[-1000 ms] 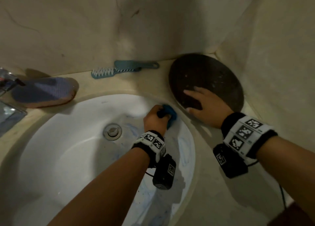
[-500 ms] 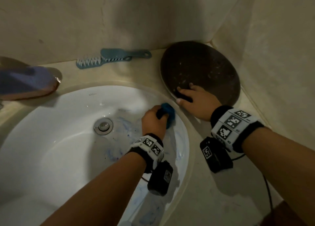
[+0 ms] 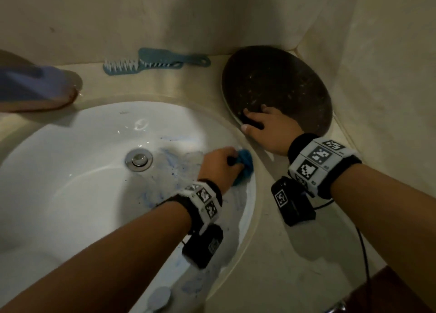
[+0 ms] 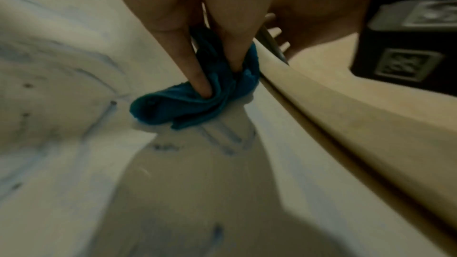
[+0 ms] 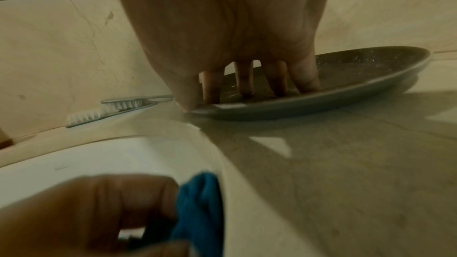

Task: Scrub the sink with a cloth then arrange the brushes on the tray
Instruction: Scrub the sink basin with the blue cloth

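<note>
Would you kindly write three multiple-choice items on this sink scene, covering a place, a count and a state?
1. Where do the brushes lie?
A. on the tray
B. on the counter by the back wall
C. in the sink

2. How many brushes show?
A. one
B. two
C. four

3. What is the left hand doing?
A. gripping the cloth
B. resting open
C. holding a brush

Answers:
1 B: the brushes lie by the wall, apart from the tray.
2 B: two overlap there.
3 A: the left hand presses the cloth on the sink wall.
</note>
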Available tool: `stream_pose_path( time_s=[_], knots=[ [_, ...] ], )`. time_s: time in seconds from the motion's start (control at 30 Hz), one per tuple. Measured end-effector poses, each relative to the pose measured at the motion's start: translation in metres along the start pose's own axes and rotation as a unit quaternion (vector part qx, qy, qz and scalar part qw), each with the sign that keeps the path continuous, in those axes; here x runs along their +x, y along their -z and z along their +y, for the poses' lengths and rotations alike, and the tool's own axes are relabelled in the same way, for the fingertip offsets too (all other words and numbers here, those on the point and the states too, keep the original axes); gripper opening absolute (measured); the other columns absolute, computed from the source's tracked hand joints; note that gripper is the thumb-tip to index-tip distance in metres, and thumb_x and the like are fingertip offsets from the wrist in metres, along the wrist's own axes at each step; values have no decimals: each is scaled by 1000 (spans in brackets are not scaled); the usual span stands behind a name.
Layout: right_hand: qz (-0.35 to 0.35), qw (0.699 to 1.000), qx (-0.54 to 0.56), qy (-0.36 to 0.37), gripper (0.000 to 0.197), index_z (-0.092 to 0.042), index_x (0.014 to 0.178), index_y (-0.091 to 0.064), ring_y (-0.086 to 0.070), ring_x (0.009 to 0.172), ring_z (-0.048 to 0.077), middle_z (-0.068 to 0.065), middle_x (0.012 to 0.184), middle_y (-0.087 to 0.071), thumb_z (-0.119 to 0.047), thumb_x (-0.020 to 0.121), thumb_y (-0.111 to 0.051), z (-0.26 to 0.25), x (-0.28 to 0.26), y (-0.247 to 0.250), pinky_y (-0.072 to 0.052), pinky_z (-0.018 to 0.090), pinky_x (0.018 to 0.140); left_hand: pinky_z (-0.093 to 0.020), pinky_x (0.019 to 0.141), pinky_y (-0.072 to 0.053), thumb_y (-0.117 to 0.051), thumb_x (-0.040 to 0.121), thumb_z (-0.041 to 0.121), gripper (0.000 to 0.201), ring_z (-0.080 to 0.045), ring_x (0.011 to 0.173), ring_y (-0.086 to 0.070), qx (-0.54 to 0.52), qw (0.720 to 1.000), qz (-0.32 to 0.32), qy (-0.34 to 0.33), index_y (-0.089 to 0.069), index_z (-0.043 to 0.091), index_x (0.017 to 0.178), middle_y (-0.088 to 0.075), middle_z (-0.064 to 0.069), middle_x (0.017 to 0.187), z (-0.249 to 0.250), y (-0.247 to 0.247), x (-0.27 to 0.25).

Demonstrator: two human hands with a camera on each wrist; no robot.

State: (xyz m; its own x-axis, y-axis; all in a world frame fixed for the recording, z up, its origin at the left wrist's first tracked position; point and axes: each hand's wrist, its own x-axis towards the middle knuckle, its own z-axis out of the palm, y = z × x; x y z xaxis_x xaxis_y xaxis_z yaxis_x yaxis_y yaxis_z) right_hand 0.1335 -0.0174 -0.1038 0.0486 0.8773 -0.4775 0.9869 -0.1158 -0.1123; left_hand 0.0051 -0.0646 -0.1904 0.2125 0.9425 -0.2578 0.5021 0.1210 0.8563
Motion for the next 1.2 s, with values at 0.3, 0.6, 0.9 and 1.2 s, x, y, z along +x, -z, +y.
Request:
stream_pose_path(
  time_s=[0.3, 0.6, 0.9, 1.2],
  knots=[
    [4, 1000, -9, 5, 54, -42, 144, -23, -20, 143, 29, 7, 158, -12, -57, 93, -33, 1, 0, 1, -21, 38, 115, -25, 80, -48, -61, 86, 11, 33, -23, 94, -62, -42, 999, -9, -28, -47, 22, 115, -64, -7, 102, -2, 10, 0],
    [0, 1000, -20, 6, 54, -41, 145, -21, -18, 144, 29, 8, 158, -11, -57, 94, -30, 1, 0, 0, -20, 38, 115, -21, 94, -37, -65, 84, 14, 31, -28, 111, -57, 36, 998, 52, 4, -64, 13, 115, -62, -12, 117, -20, 13, 18],
    [10, 1000, -15, 6, 54, -41, 145, -23, -20, 143, 29, 8, 158, -12, -57, 94, -32, 1, 0, 0, -22, 37, 114, -16, 78, -39, -67, 82, 12, 24, -17, 95, -60, 65, 991, -110, -34, -68, 14, 105, -67, -6, 106, -10, 3, -18],
    [16, 1000, -13, 3, 54, -41, 145, -23, -20, 143, 31, 8, 158, -11, -56, 94, -32, 0, 0, -1, -21, 38, 115, -9, 71, -37, -74, 77, 12, 24, -14, 90, -58, 40, 992, -118, -22, -69, 15, 100, -67, -3, 103, -6, 3, -18]
  ],
)
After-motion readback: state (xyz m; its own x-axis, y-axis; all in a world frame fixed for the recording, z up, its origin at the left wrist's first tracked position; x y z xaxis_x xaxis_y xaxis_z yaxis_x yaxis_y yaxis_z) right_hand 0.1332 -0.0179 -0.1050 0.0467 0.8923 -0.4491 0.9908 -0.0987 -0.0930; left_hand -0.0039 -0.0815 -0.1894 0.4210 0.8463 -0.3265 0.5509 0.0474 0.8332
